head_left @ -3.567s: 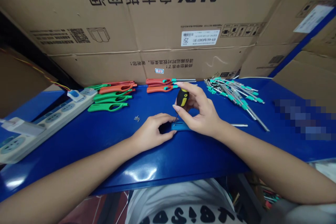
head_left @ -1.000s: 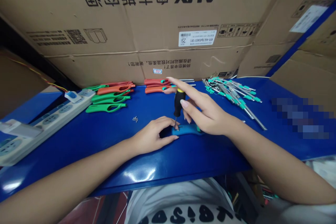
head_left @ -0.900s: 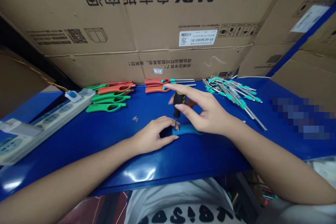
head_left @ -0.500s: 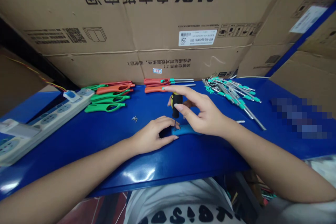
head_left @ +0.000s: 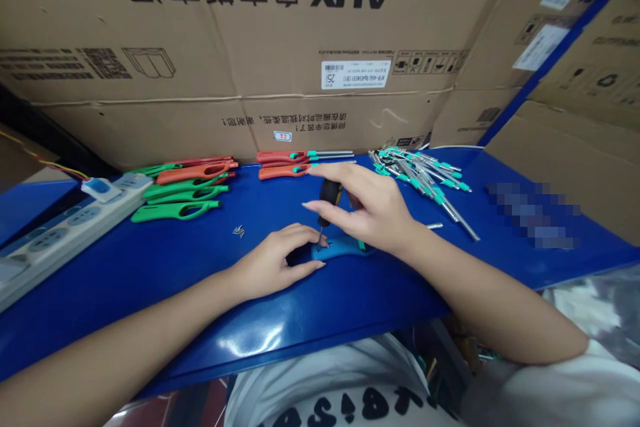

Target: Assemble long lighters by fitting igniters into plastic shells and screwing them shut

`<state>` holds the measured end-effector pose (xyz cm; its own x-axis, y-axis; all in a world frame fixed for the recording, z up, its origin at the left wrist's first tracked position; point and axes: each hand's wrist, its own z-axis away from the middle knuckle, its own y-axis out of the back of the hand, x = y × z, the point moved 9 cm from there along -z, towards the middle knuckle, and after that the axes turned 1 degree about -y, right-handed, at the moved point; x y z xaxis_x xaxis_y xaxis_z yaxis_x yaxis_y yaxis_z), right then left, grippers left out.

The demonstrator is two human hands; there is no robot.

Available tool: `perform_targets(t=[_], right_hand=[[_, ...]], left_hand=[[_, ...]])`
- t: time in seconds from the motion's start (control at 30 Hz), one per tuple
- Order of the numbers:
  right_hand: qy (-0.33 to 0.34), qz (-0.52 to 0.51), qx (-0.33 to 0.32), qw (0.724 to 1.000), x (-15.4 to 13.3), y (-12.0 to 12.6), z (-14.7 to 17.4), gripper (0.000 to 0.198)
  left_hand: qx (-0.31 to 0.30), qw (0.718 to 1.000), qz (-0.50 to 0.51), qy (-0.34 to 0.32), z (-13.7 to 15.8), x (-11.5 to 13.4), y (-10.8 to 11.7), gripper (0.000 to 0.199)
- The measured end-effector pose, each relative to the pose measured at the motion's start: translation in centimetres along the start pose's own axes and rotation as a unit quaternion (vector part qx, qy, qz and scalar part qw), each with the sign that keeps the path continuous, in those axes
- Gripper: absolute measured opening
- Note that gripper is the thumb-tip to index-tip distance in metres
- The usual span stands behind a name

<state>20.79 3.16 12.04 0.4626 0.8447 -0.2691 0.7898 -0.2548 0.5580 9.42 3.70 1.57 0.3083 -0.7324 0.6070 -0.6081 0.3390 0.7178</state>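
Observation:
A blue stick lighter (head_left: 340, 249) lies flat on the table in front of me, its metal tube (head_left: 435, 226) showing beyond my right wrist. My left hand (head_left: 275, 260) grips the lighter's left end between thumb and fingers. In my right hand (head_left: 373, 208) is a screwdriver (head_left: 329, 199) with a black and yellow handle. The shaft points down, slightly tilted, and its tip meets the lighter's body near my left fingertips. Whether a screw sits under the tip is too small to tell. My right hand hides part of the lighter.
Small screws (head_left: 239, 231) lie left of my hands. Green lighter casings (head_left: 175, 211) and orange-red casings (head_left: 197, 172) are stacked at back left. Red lighters (head_left: 283, 172) with tubes lie behind; metal tubes (head_left: 420, 173) heap at back right. A power strip (head_left: 75, 223) stands left, cardboard (head_left: 280, 80) behind.
The whole view has shifted, so things sit further left in the picture. The screwdriver leans more, its handle to the right, and more of the blue lighter shows under my right hand.

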Motion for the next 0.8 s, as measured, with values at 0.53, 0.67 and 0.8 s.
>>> perform_targets(t=[0.53, 0.67, 0.8], right_hand=[[0.11, 0.023, 0.035, 0.993, -1.6, 0.4, 0.8, 0.033], [0.057, -0.089, -0.058, 0.993, -1.9, -0.9, 0.4, 0.042], [0.027, -0.089, -0.046, 0.995, -1.2, -0.9, 0.3, 0.034]], left_hand=[[0.002, 1.0, -0.011, -0.006, 0.2, 0.0, 0.0, 0.025], [0.0, 1.0, -0.004, -0.006, 0.2, 0.1, 0.0, 0.023], [0.0, 1.0, -0.009, -0.004, 0.3, -0.1, -0.1, 0.025]])
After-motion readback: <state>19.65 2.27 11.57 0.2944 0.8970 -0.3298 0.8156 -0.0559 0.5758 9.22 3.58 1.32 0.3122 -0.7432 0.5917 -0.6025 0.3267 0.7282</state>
